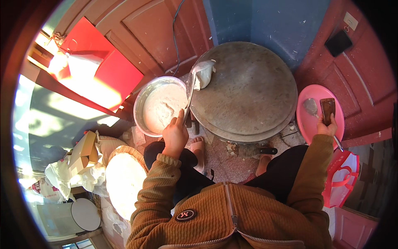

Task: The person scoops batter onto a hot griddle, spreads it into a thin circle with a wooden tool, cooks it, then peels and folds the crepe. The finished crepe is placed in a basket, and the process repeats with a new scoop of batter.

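My left hand (175, 134) grips the handle of a metal ladle (190, 90), whose bowl holds pale batter (204, 76) over the upper left edge of a large round griddle (245, 90). Below and left of the ladle, a metal basin (138, 119) contains thick, pale batter. On the right, my right hand (327, 125) holds a dark wooden block-like tool (327, 109) above a pink plastic basin (320, 90). A metal spoon or ladle (310, 106) lies in that basin, its handle passing beneath my right hand. The griddle's surface shows no batter spread on it.
A broad blade with a black handle (268, 151) lies on the floor between my feet. At the left are a bright round woven tray (124, 183), a cardboard box (81, 152) and plastic bags. A red and white bag (342, 180) stands at right. Panelled red doors (161, 34) surround the griddle.
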A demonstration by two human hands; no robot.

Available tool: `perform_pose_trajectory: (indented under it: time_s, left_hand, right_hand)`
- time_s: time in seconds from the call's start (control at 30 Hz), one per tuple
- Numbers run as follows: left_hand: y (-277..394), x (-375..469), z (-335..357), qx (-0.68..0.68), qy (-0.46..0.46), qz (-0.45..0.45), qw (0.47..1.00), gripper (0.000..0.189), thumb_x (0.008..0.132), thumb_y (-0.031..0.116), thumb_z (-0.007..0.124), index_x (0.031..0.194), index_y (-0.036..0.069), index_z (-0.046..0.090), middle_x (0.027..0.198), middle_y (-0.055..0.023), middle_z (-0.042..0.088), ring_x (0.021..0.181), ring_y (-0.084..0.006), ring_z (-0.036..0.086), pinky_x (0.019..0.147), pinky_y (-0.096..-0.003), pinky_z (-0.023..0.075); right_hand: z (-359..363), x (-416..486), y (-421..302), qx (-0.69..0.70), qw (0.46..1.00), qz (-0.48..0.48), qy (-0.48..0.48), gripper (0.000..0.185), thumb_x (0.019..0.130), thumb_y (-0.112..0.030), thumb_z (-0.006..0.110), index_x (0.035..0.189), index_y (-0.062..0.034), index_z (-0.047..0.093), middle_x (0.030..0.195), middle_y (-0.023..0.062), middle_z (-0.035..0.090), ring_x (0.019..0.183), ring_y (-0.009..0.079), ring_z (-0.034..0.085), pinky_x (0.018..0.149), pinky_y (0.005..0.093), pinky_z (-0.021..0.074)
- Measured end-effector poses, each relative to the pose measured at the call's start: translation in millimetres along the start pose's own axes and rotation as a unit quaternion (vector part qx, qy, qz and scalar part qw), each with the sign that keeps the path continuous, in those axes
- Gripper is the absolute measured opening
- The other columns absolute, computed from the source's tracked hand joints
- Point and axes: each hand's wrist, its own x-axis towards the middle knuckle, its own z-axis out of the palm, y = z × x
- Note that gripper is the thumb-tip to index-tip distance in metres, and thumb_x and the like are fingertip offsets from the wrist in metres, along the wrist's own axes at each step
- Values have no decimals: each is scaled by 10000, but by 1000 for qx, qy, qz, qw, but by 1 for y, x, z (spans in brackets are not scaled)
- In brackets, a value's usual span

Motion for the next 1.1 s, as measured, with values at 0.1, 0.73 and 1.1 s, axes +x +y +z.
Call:
perform_pose_trajectory:
  time_s: [0.1,0.73,1.1]
  left_hand:
    - [-10,6,5,45,22,-2,999,519,825,21,569,1339,92,596,807,-128,631,657,-325,648,560,-426,518]
    - [-99,10,-94,-592,-25,-331,735,404,888,15,629,1290,-14,600,649,23,551,435,-49,436,396,-186,314]
    - [-225,-130,42,-546,-150,-424,707,159,952,155,633,967,-2,653,736,-46,648,587,-152,595,507,-296,457]
  right_hand:
    - [6,-1,4,-10,1000,-4,-7,244,917,-27,645,1158,11,632,1176,131,690,1053,317,672,897,473,570]
    - [114,-149,91,-380,854,-77,-347,489,889,-15,679,1351,-7,521,1295,79,623,1163,244,613,1019,387,484]
    - [201,-195,340,-809,149,-312,-475,300,816,-24,588,1107,-79,540,873,239,698,878,438,683,768,547,517]
